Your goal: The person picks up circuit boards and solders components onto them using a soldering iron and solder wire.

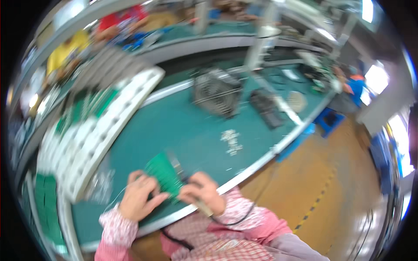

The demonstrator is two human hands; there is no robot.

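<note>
A green circuit board (164, 173) lies on the green work mat near the table's front edge. My left hand (138, 196) presses on the board's left side with its fingers. My right hand (201, 190) is closed around a pen-like tool with a black cord (208, 211), its tip at the board's right edge. The picture is blurred by motion, so fine detail is lost.
A long white foam rack (98, 130) holding several green boards runs along the left. A small desk fan (217, 90) and a dark box (266, 108) stand farther back. Small loose parts (231, 141) lie mid-table. Other people work at the far left and right.
</note>
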